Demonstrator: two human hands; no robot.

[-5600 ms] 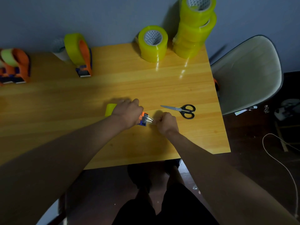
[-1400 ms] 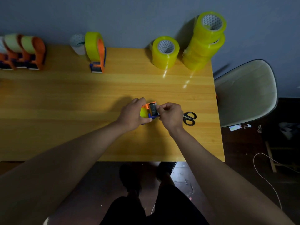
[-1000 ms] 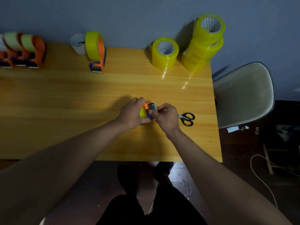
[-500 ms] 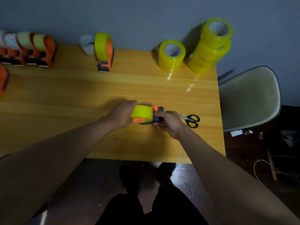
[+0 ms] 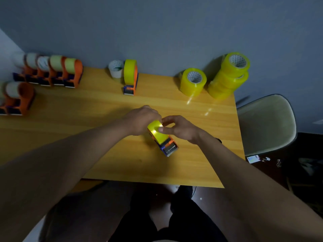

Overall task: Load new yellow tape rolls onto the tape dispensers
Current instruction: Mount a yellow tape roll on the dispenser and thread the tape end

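Note:
An orange and blue tape dispenser with a yellow tape roll on it sits near the middle of the wooden table, its blade end pointing toward me. My left hand grips the roll's far left side. My right hand holds the roll from the right, thumb pressed on its yellow top. A single new yellow roll and a stack of yellow rolls stand at the back right. Another loaded dispenser stands upright at the back.
Several orange dispensers with pale worn rolls line the back left, with more at the left edge. A white tape core stands beside the loaded dispenser. A beige chair is past the table's right edge. The scissors are hidden behind my right wrist.
The dispenser has turned so its blade end now points toward me instead of right. My right hand has shifted from the blade end onto the roll. The view has swung left.

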